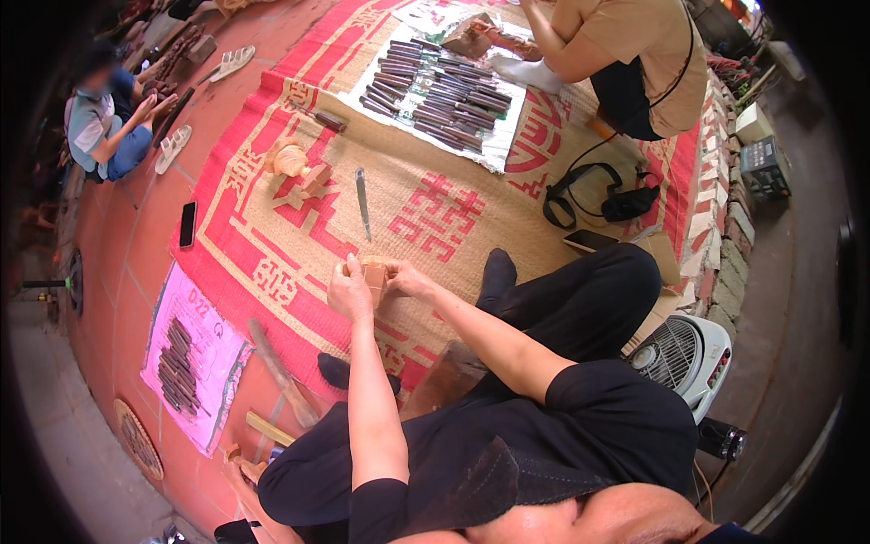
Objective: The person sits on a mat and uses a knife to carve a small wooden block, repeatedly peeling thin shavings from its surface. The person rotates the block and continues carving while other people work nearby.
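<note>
Over the mat, my left hand (352,288) and my right hand (408,279) hold a small tan-brown blocky piece (374,275) between them, its top edge paler. It looks like wood, but I cannot tell its exact kind. The fingers of each hand are closed on one side of it. Just beyond the hands lies a slim knife-like tool (362,201) with a grey handle, its thin end pointing toward me. Farther left on the mat sits a rounded, pale carved wooden piece (290,161) with a smaller wooden bit beside it.
Many dark-handled tools (462,104) lie in rows on a white sheet; more lie on a pink sheet (204,313). A phone (188,225), black strapped bag (630,201), wooden stick (281,376) and fan (675,358) surround me. A person (639,63) sits opposite, another (109,122) at far left.
</note>
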Demonstrator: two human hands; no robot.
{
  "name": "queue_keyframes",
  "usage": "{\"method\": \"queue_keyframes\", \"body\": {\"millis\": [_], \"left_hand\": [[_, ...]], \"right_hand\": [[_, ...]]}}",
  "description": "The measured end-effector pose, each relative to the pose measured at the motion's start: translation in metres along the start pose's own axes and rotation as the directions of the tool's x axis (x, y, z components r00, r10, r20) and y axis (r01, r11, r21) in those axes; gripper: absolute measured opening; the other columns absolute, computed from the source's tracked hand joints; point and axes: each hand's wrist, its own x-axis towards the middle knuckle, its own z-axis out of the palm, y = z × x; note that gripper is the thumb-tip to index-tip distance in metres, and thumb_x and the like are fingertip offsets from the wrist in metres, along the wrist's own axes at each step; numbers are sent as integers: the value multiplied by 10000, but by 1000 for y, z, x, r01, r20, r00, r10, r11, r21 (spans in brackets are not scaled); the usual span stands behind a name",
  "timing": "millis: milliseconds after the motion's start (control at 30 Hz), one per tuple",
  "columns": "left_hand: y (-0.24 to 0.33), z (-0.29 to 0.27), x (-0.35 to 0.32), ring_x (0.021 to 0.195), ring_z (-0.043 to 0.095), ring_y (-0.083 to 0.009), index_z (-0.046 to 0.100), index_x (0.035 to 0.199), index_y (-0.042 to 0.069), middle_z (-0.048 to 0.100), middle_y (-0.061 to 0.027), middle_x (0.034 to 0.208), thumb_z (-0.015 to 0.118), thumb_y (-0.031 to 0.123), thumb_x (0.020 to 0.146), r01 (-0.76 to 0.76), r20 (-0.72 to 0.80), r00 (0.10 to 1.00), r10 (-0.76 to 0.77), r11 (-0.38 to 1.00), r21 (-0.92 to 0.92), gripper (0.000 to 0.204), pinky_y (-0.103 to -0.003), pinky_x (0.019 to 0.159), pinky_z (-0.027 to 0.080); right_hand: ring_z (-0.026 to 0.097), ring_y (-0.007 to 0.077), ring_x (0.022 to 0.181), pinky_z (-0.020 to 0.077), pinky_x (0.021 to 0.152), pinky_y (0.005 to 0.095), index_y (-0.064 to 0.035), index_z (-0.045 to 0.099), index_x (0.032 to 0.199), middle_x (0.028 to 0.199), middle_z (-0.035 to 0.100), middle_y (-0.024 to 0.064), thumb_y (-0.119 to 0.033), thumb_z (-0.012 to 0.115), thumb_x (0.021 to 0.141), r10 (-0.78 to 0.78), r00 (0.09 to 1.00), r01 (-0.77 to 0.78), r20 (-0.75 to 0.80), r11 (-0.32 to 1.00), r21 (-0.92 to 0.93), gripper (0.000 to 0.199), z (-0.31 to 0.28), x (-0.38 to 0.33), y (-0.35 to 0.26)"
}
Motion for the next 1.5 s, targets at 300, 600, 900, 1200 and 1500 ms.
{"method": "queue_keyframes", "body": {"millis": [300, 600, 900, 1200, 1500], "left_hand": [[-2, 4, 2, 709, 639, -360, 664, 795, 77, 666, -152, 737, 520, 460, 898, -32, -10, 999, 32, 999, 28, 421, -473, 614, 470], [0, 4, 1, 714, 645, -351, 666, 788, 76, 670, -147, 744, 524, 459, 897, -20, -18, 1000, 21, 999, 37, 423, -462, 616, 478], [2, 3, 1, 706, 643, -350, 666, 787, 73, 670, -149, 743, 534, 453, 892, -32, -15, 999, 32, 999, 20, 415, -463, 614, 476], [-3, 5, 1, 720, 639, -365, 656, 792, 75, 670, -152, 750, 472, 531, 902, -44, -10, 999, 44, 999, -19, 504, -484, 622, 465], [3, 6, 1, 711, 642, -363, 662, 790, 69, 671, -157, 751, 533, 449, 893, -30, -5, 1000, 30, 1000, 1, 415, -480, 619, 470]], "right_hand": [[536, 94, 649, 445, 588, 253, -51, 556, 748, 692, 595, -1, 78, 604, 670, -110, 982, 71, -151, 967, -243, 158, -15, 24, 5], [571, 119, 657, 483, 610, 272, -59, 520, 699, 701, 595, 12, 89, 621, 665, 94, 993, -97, 74, 994, 44, 183, -14, 6, -2], [544, 119, 640, 450, 597, 268, -53, 549, 687, 675, 591, 5, 40, 645, 624, -24, 984, -5, -174, 987, -160, 147, -10, 19, -8], [570, 113, 630, 463, 575, 250, -57, 535, 729, 712, 602, 13, 88, 640, 645, 148, 985, -157, 83, 981, 116, 198, -13, -11, -26], [567, 92, 701, 468, 628, 258, -36, 556, 739, 728, 620, 1, 74, 642, 627, -45, 980, 2, -191, 975, -224, 179, -14, 15, -5]]}}
